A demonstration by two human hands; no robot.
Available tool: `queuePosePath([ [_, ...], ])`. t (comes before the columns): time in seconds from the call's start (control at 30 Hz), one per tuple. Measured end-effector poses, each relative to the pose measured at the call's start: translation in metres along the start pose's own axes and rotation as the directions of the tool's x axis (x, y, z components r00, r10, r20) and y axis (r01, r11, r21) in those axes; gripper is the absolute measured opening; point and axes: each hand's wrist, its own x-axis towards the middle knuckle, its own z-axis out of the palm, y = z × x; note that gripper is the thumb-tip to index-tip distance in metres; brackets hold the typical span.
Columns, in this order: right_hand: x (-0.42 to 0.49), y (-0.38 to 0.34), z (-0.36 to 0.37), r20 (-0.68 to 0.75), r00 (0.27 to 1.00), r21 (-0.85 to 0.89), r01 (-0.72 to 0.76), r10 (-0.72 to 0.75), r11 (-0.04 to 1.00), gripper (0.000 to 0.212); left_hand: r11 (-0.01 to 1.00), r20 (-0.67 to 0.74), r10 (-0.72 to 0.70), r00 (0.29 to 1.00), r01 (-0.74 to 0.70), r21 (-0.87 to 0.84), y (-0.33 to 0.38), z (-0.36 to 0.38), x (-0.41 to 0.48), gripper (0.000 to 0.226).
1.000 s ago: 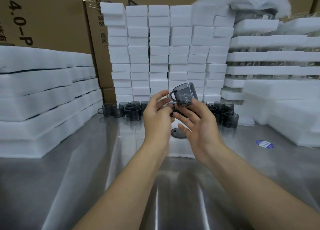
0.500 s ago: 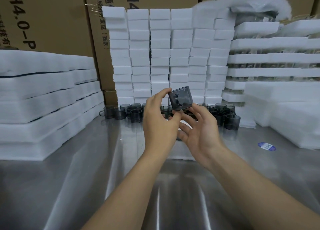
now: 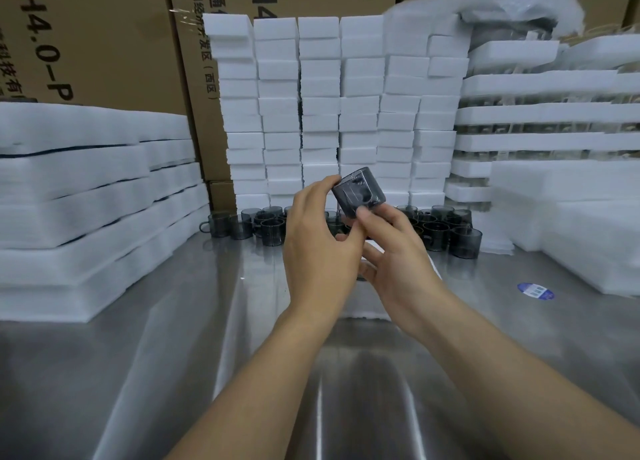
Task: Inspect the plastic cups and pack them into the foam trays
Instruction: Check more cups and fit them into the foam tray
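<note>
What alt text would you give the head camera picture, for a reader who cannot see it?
Two bare hands, the left hand and the right hand, hold a smoky grey plastic cup tilted above a steel table. More grey cups stand behind, before stacked white foam blocks and cardboard boxes.

Steel table (image 3: 104,373) in front, shiny and streaked with reflections; blue round sticker (image 3: 535,290) flat on it at right; brown boxes (image 3: 114,44) behind, stacked, printed in black

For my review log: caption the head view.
Left hand and right hand hold a grey plastic cup above the steel table.
</note>
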Motion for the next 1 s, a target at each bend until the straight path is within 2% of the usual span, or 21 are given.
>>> queuePosePath([
  [0.1,0.0001,-0.0056,-0.0017,0.063,0.993,0.062,-0.100,0.096,0.993,0.036,0.997,-0.001,-0.019,1.000,0.019,-0.070,0.0029,-0.0009,-0.0007,0.065],
  [0.23,-0.0021,-0.0062,-0.0001,0.119,0.977,0.122,-0.189,0.174,0.974,0.042,0.989,0.023,-0.098,0.995,0.100,-0.105,0.0008,-0.0035,0.0005,0.068],
  [0.43,-0.0054,-0.0051,0.0025,0.114,0.982,0.126,-0.166,0.152,0.978,0.052,0.994,0.045,-0.080,0.996,0.083,-0.066,-0.0026,-0.0025,-0.0003,0.069],
  [0.57,-0.0030,-0.0067,0.0010,0.122,0.975,0.143,-0.201,0.184,0.969,0.044,0.997,0.024,-0.034,0.999,0.036,-0.063,0.0009,-0.0014,-0.0007,0.079],
  [0.73,-0.0015,-0.0080,-0.0008,0.147,0.965,0.193,-0.245,0.219,0.950,0.059,0.987,0.045,-0.077,0.996,0.083,-0.138,0.0023,-0.0039,0.0016,0.070],
  [0.87,0.0014,-0.0051,-0.0025,0.119,0.969,0.208,-0.237,0.216,0.949,0.053,0.993,0.050,-0.056,0.997,0.061,-0.105,0.0022,-0.0039,-0.0001,0.069],
  [0.93,0.0024,-0.0050,-0.0036,0.120,0.969,0.202,-0.236,0.215,0.950,0.052,0.996,0.060,-0.027,0.998,0.032,-0.082,0.0012,-0.0033,-0.0002,0.070],
  [1.0,0.0043,-0.0048,-0.0045,0.118,0.966,0.135,-0.243,0.228,0.961,0.062,0.994,0.093,-0.032,0.995,0.042,-0.098,0.0002,-0.0024,-0.0004,0.074],
])
